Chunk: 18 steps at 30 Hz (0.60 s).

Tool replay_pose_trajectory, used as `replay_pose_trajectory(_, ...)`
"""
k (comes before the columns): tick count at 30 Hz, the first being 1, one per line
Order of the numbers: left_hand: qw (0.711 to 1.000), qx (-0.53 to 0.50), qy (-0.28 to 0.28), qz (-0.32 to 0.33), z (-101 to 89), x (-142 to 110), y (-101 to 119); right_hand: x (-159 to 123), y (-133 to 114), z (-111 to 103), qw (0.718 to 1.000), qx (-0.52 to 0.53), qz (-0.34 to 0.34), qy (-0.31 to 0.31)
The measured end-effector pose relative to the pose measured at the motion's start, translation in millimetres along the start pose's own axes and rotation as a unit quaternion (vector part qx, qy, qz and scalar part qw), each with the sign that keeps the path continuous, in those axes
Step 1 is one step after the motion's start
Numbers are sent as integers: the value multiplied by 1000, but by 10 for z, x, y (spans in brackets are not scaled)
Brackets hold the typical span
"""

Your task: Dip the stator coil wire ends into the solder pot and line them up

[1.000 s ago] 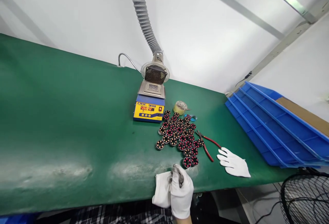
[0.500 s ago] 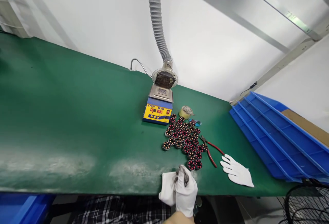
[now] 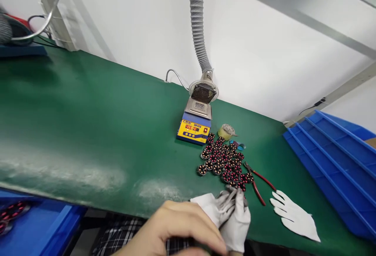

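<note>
My left hand (image 3: 182, 224) is bare and close to the camera at the bottom middle, with its fingers bent and apart from the thumb. Behind it, my right hand (image 3: 236, 220) wears a white glove with grey fingertips. It is closed on a second, limp white glove (image 3: 207, 205) with grey fingers. Just beyond the right hand, several small round black parts (image 3: 223, 158) stand packed together on the green bench, showing rings of pink and copper-coloured dots. Red-handled pliers (image 3: 259, 193) lie open right of them, near a flat white glove (image 3: 295, 216).
A yellow and blue heated unit (image 3: 194, 128) with a lit display stands under a grey extraction hose (image 3: 198, 24). Beside it sits a roll of tape (image 3: 226, 131). A blue bin (image 3: 331, 169) leans at the right; another blue bin (image 3: 55, 228) at lower left holds black-and-pink parts.
My view has swung left, so the bench things appear farther right. My bare left hand has come into view, rising toward the camera. The right hand still grips the limp glove.
</note>
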<state>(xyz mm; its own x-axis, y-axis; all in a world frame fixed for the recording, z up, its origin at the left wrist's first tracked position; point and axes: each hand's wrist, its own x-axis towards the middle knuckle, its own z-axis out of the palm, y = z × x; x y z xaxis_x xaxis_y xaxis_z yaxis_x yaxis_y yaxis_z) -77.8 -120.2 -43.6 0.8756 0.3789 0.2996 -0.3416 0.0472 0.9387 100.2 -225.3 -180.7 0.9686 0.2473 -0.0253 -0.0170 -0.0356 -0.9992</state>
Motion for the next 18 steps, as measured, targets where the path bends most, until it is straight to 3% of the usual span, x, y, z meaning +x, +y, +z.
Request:
replay_pose_trajectory(2, 987, 135, 93, -1, -62, -109, -177, 88, -146, 99, 999, 44, 24, -3)
replay_pose_trajectory(3, 974, 196, 112, -7, -91, -156, -277, 128, -204, 151, 997, 65, 35, -5)
replay_pose_trajectory(6, 941, 319, 115, -18, -158, -255, -570, 196, -330, 288, 990, 123, 65, -8)
replay_pose_trajectory(10, 906, 405, 122, -20, -186, -300, -823, 180, -442, 352, 979, 179, 98, -12)
replay_pose_trajectory(12, 906, 405, 119, -30, -176, -289, -874, 155, -483, 334, 974, 199, 109, -13)
replay_pose_trajectory(14, 925, 365, 97, -39, -150, -260, -891, 119, -509, 302, 970, 214, 117, -13)
replay_pose_trajectory(18, 973, 201, 84, -73, -33, -153, -912, -14, -502, 262, 964, 232, 126, -10)
